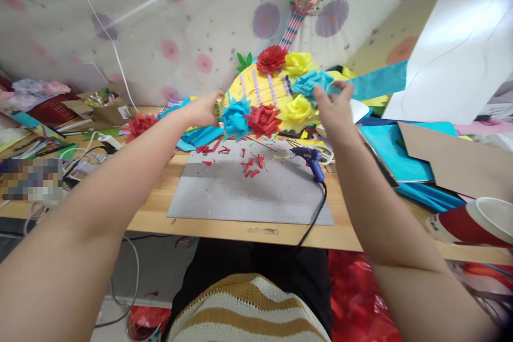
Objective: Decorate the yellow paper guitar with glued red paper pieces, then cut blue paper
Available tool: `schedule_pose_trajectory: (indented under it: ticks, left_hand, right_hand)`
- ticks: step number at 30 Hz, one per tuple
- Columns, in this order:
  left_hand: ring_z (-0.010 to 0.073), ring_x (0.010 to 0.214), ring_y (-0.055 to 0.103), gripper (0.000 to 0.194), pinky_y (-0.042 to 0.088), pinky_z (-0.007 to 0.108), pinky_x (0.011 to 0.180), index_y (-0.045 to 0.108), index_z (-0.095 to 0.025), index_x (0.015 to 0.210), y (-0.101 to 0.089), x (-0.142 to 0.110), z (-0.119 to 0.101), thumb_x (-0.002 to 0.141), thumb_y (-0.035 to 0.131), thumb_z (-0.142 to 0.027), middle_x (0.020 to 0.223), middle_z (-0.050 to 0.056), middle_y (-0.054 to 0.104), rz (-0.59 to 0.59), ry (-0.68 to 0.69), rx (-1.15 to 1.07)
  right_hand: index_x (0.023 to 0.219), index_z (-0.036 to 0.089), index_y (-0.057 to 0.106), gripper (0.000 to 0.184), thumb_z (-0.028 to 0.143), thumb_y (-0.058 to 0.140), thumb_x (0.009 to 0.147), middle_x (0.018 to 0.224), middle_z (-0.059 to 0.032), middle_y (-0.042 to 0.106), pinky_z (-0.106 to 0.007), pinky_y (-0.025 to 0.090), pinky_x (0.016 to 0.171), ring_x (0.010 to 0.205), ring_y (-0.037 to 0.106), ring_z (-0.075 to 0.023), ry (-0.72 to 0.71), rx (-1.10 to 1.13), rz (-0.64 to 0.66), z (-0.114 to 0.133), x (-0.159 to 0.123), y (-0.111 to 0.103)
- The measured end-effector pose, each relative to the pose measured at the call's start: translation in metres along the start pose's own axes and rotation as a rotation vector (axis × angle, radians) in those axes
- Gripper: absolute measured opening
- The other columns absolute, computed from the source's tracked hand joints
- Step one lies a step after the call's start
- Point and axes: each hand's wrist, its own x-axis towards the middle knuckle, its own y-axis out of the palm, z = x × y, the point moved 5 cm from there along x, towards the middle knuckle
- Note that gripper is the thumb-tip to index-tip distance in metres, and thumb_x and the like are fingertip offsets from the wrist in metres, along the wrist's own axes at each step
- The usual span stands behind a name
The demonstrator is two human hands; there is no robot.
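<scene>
A yellow paper craft shaped like a guitar (260, 88) stands at the back of the wooden table, ringed with red, yellow and blue paper flowers. My left hand (204, 109) grips its left edge beside a blue flower (235, 117). My right hand (334, 104) pinches a blue paper flower (312, 84) at the craft's right side. A red flower (262, 119) and a yellow flower (298, 111) sit between my hands.
A grey cutting mat (248, 192) with red paper scraps lies before me. A blue glue gun (310, 159) rests on its right, cord trailing over the table edge. Blue paper and cardboard (441, 157) lie right; a red cup (468, 222) nearer. Clutter fills the left.
</scene>
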Motion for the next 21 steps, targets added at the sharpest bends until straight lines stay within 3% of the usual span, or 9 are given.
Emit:
schedule_pose_trajectory:
  ticks: [2,4,6,9,14,18,21]
  left_hand:
    - [0.0285,0.116,0.049,0.095,0.037,0.038,0.097,0.031,-0.019,0.136,-0.013,0.012,0.015,0.050,0.071,-0.011,0.122,0.010,0.053,-0.002,0.019,0.151]
    - [0.0306,0.118,0.048,0.094,0.038,0.041,0.097,0.030,-0.018,0.137,-0.023,0.026,0.027,0.052,0.068,-0.009,0.125,0.013,0.052,0.003,0.016,0.333]
    - [0.0317,0.119,0.047,0.085,0.036,0.043,0.098,0.031,-0.016,0.136,-0.028,0.041,0.031,0.057,0.063,-0.009,0.124,0.015,0.052,0.014,0.097,0.519]
    - [0.0304,0.121,0.046,0.075,0.025,0.047,0.105,0.035,-0.014,0.134,-0.027,0.066,0.024,0.062,0.058,-0.009,0.123,0.016,0.053,0.048,0.242,0.665]
    - [0.0285,0.120,0.047,0.068,0.010,0.051,0.109,0.039,-0.013,0.132,-0.014,0.106,0.005,0.066,0.055,-0.010,0.121,0.015,0.056,0.074,0.480,0.754]
    - [0.0240,0.118,0.049,0.055,0.010,0.050,0.109,0.043,-0.013,0.130,0.000,0.133,-0.007,0.075,0.045,-0.009,0.115,0.013,0.060,-0.002,0.601,0.759]
    - [0.0205,0.118,0.048,0.049,0.012,0.048,0.110,0.048,-0.018,0.126,0.010,0.152,-0.014,0.078,0.040,-0.009,0.110,0.009,0.063,-0.068,0.660,0.633]
  right_hand:
    - [0.126,0.018,0.027,0.065,0.053,0.052,0.077,0.106,-0.0114,0.056,-0.039,0.050,0.077,0.094,0.060,-0.0206,0.178,0.132,0.023,-0.014,-0.023,0.019]
    - [0.129,0.022,0.023,0.071,0.053,0.056,0.074,0.101,-0.0090,0.058,-0.037,0.053,0.068,0.084,0.063,-0.0198,0.332,0.283,0.132,-0.026,-0.048,0.046]
    - [0.132,0.022,0.019,0.079,0.051,0.060,0.072,0.094,-0.0070,0.060,-0.036,0.055,0.063,0.078,0.063,-0.0196,0.483,0.362,0.228,-0.038,-0.070,0.071]
    - [0.137,0.020,0.012,0.087,0.048,0.062,0.071,0.087,-0.0059,0.061,-0.036,0.055,0.066,0.077,0.064,-0.0201,0.577,0.389,0.364,-0.049,-0.091,0.096]
    - [0.137,0.020,0.016,0.087,0.044,0.063,0.069,0.094,-0.0072,0.060,-0.039,0.053,0.074,0.079,0.062,-0.0192,0.599,0.210,0.387,-0.068,-0.095,0.107]
    - [0.137,0.022,0.017,0.091,0.036,0.069,0.062,0.106,-0.0091,0.055,-0.039,0.052,0.074,0.083,0.060,-0.0184,0.664,0.165,0.327,-0.086,-0.085,0.114]
    - [0.136,0.022,0.017,0.094,0.026,0.070,0.057,0.106,-0.0095,0.055,-0.037,0.053,0.072,0.080,0.061,-0.0177,0.765,0.249,0.295,-0.096,-0.084,0.124]
